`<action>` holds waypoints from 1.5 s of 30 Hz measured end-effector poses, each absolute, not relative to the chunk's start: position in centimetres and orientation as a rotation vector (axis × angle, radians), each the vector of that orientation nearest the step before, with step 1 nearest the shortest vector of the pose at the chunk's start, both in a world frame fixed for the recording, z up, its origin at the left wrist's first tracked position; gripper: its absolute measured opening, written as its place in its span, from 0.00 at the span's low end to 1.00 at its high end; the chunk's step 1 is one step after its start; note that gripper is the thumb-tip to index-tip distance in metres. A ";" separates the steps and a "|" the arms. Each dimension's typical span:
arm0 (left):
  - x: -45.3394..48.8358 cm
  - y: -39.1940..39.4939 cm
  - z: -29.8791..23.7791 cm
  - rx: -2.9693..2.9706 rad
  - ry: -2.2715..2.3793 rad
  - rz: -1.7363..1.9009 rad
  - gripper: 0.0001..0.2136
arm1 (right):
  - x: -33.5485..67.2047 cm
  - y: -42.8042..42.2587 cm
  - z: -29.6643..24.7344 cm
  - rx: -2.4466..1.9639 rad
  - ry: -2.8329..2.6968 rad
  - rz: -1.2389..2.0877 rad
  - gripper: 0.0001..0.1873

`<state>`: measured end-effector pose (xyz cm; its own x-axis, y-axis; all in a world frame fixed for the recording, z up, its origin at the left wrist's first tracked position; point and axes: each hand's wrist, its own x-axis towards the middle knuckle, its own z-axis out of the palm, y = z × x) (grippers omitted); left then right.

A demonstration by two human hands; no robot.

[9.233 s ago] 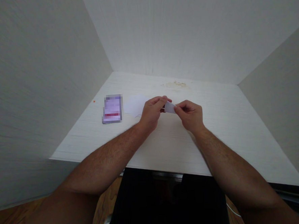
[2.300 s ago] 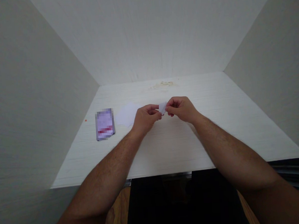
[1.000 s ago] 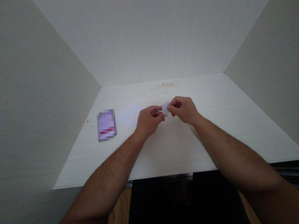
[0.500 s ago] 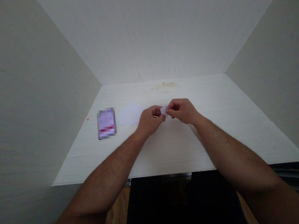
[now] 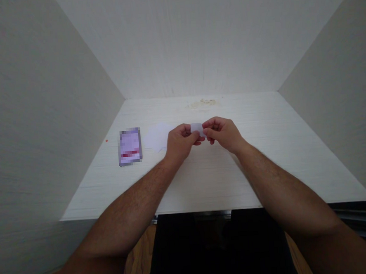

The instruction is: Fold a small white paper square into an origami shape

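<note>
Between my two hands, above the middle of the white desk, is a small piece of white paper (image 5: 196, 128). My left hand (image 5: 181, 142) pinches its lower left part, thumb laid across the front. At the paper's right edge, the thumb and fingertips of my right hand (image 5: 224, 133) are closed on it. Loose white paper sheets (image 5: 158, 137) lie on the desk just left of my left hand, which partly covers them. Whether the small paper is folded is too fine to tell.
A phone-like flat purple object (image 5: 130, 146), blurred by pixelation, lies on the desk (image 5: 296, 167) at the left. A small red dot (image 5: 106, 141) is near the left wall. Pale brown stains (image 5: 207, 102) mark the back. Walls enclose three sides.
The small paper has turned from a narrow slanted view to facing me flat. Both hands have moved slightly up in the picture, my left thumb now lying over the paper's front.
</note>
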<state>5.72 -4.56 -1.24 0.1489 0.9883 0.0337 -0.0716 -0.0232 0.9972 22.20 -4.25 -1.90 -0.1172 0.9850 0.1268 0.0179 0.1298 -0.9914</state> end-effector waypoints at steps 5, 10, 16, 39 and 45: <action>5.9 -4.7 -1.3 1.181 1.007 1.158 0.09 | 22.3 -4.2 -2.2 -1.124 -1.426 1.093 0.13; 6.1 -4.8 -1.4 1.171 0.993 1.164 0.10 | 22.0 -4.5 -1.8 -1.207 -1.445 1.021 0.11; 6.1 -4.8 -1.6 1.157 0.963 1.157 0.10 | 21.4 -4.8 -1.4 -1.261 -1.415 0.950 0.07; 6.3 -5.0 -1.6 1.149 0.955 1.183 0.10 | 21.0 -5.1 -1.8 -1.305 -1.495 0.714 0.08; 6.5 -5.1 -1.2 1.149 1.000 1.186 0.11 | 20.9 -5.1 -2.0 -1.282 -1.494 0.724 0.08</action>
<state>6.51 -5.13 -1.25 0.1269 0.9919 0.0098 -0.1581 0.0104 0.9874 20.90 -5.07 -2.02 0.0585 0.9525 0.2989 0.3563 0.2597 -0.8975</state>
